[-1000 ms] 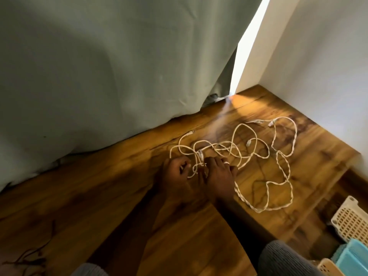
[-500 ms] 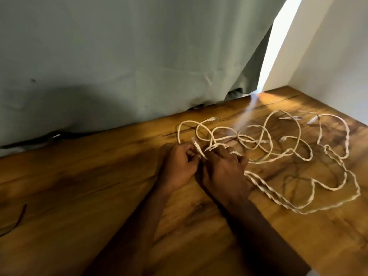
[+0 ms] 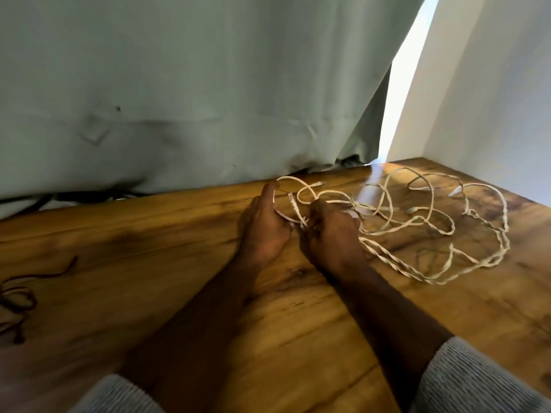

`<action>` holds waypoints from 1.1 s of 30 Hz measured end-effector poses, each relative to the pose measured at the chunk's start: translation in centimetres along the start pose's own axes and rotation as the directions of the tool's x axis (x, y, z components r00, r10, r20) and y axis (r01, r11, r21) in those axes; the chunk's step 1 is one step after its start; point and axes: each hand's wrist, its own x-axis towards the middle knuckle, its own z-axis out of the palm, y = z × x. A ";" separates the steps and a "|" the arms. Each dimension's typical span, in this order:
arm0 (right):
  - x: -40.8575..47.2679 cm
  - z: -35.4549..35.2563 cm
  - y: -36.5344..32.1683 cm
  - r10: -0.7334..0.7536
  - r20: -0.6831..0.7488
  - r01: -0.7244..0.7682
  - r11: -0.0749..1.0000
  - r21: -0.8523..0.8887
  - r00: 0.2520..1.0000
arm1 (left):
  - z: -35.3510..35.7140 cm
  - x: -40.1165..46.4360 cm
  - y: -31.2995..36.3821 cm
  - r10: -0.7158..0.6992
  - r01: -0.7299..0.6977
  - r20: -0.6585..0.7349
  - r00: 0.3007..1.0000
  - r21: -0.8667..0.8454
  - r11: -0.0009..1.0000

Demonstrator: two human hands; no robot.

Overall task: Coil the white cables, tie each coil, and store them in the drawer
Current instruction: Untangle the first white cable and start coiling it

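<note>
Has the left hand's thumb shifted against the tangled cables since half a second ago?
Yes. The left hand has opened up: its thumb, earlier tucked by the right hand, now points up toward the curtain, with a white cable loop against it.

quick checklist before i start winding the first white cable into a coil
1. Left hand has cable: ok, strands run through its fingers.
2. Right hand has cable: ok, fingers curled round strands.
3. White cables separated: not ok, one loose tangle on the table, part twisted together.
4. A free plug end located: ok, one lies near the curtain.
5. Tie within reach: cannot tell; a dark cord lies far left.
6. Drawer ready: cannot tell, not in view.
</note>
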 end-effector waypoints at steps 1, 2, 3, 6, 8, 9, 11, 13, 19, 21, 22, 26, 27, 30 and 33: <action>-0.2 -0.1 -0.2 -0.026 -0.011 0.027 0.999 0.033 1.000 | -0.2 -0.5 0.2 0.038 -0.037 -0.024 0.999 0.035 0.999; -0.4 -0.1 -0.4 -0.054 -0.005 0.054 0.996 0.065 0.999 | -0.6 -1.1 0.4 0.069 -0.066 -0.041 0.997 0.070 0.995; -0.6 -0.1 -0.6 -0.083 0.008 0.081 0.992 0.099 0.997 | -1.1 -1.6 0.6 0.093 -0.084 -0.078 0.993 0.114 0.990; -1.0 -0.6 -0.4 -0.123 0.056 0.104 0.960 0.260 0.991 | -3.8 -2.6 1.1 0.176 -0.098 -0.204 0.963 0.345 0.934; -1.3 -0.9 -0.5 -0.185 0.073 0.149 0.926 0.346 0.980 | -5.3 -2.9 0.9 0.236 -0.201 -0.013 0.972 0.483 0.852; -1.5 -1.1 -0.6 -0.227 0.078 0.183 0.910 0.372 0.971 | -5.7 -2.9 0.9 0.249 -0.280 0.131 0.960 0.524 0.805; -1.9 -1.4 -0.9 -0.280 0.094 0.221 0.888 0.404 0.955 | -5.9 -3.2 1.0 0.245 -0.381 0.301 0.922 0.586 0.715; -2.1 -1.8 -0.9 -0.247 0.104 0.186 0.896 0.404 0.963 | -6.2 -3.1 0.8 0.281 -0.375 0.250 0.927 0.663 0.648; -0.9 -1.8 1.7 -0.090 0.103 0.074 0.986 0.150 0.991 | -7.9 -2.3 -2.3 0.063 0.016 -0.197 0.978 0.376 0.926; -0.8 -1.2 1.2 -0.089 0.171 0.070 0.991 0.117 0.981 | -7.7 -2.6 -2.3 0.058 -0.033 -0.142 0.988 0.172 0.984; -0.7 -1.1 0.8 -0.087 0.174 0.071 0.993 0.095 0.981 | -7.6 -2.7 -2.3 0.072 -0.063 -0.108 0.991 0.087 0.994; -1.0 -0.9 -1.0 -0.118 0.097 0.107 0.987 0.117 0.988 | -7.3 -2.9 -1.3 0.125 -0.123 0.030 0.992 -0.039 0.992; -1.1 -0.9 -1.1 -0.109 0.085 0.088 0.972 0.216 0.990 | -7.1 -3.0 -1.0 0.129 -0.124 0.064 0.990 -0.071 0.990; -0.9 -0.8 -1.2 -0.059 0.120 0.005 0.915 0.404 0.991 | -5.9 -3.0 -0.3 0.156 -0.139 0.101 0.983 -0.155 0.978; -0.5 -0.5 -0.9 -0.130 0.075 0.097 0.935 0.342 0.989 | -5.1 -2.7 0.4 0.086 -0.070 0.046 0.995 -0.271 0.960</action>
